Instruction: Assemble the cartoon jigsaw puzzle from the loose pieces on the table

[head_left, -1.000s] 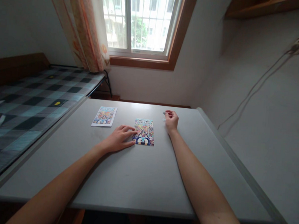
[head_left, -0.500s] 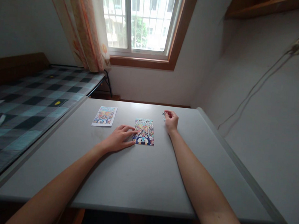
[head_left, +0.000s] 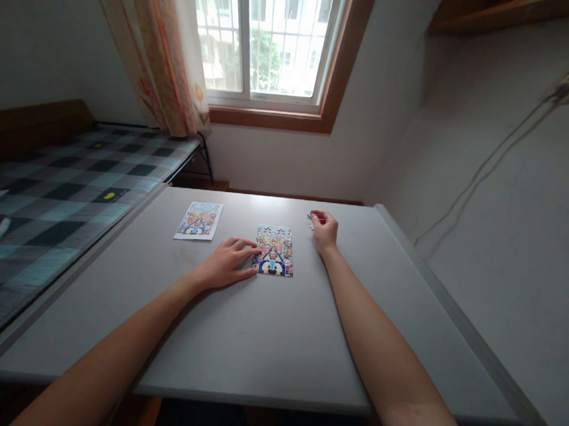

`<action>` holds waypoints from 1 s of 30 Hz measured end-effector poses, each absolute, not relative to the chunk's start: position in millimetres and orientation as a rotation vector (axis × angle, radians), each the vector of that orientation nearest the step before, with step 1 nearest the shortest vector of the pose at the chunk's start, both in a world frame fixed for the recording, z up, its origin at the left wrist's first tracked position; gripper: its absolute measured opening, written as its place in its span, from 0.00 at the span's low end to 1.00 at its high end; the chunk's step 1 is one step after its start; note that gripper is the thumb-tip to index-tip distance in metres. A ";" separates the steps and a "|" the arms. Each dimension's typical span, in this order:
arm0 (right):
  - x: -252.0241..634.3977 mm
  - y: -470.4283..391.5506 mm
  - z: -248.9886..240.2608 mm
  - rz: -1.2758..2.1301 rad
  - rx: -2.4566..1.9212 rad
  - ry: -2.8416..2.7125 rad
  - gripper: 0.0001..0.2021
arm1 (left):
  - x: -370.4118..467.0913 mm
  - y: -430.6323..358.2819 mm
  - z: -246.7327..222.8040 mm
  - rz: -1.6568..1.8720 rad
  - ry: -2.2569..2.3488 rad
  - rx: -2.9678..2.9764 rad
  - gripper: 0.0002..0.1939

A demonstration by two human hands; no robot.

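Note:
A colourful jigsaw puzzle (head_left: 277, 251) lies flat near the middle of the table, with pale gaps among the pieces near its top. My left hand (head_left: 228, 263) rests on the table with fingers spread, its fingertips on the puzzle's left edge. To the right of the puzzle, my right hand (head_left: 325, 230) is closed in a pinch, with a small puzzle piece (head_left: 309, 217) at its fingertips. Another small piece (head_left: 311, 227) lies just below those fingers, partly hidden by them. A printed picture sheet (head_left: 199, 221) with a matching design lies left of the puzzle.
The grey-white table (head_left: 257, 340) has raised side edges. A bed with a checked cover (head_left: 75, 174) stands along its left side. Beyond the table are a curtain (head_left: 163, 58) and a window (head_left: 285, 39). A cable (head_left: 474, 176) hangs on the right wall.
My right hand has shifted slightly to the left at the loose pieces. My left hand, the puzzle and the picture sheet stay in place.

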State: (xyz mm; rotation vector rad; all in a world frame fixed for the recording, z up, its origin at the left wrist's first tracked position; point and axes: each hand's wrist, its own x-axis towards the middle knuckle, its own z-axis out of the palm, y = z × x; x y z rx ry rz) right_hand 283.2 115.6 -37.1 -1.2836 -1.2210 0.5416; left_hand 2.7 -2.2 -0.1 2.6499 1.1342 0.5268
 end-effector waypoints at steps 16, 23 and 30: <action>282.6 114.2 -35.2 0.542 -1.303 -1.251 0.14 | 2.9 -2.2 -0.2 0.539 1.131 2.657 0.23; 275.7 105.8 -29.4 0.395 -1.310 -1.368 0.13 | 1.3 -2.8 -3.0 0.552 1.142 2.699 0.23; 240.0 91.4 -18.5 0.399 -1.153 -1.703 0.07 | 2.1 -3.0 -3.8 0.460 1.082 2.715 0.25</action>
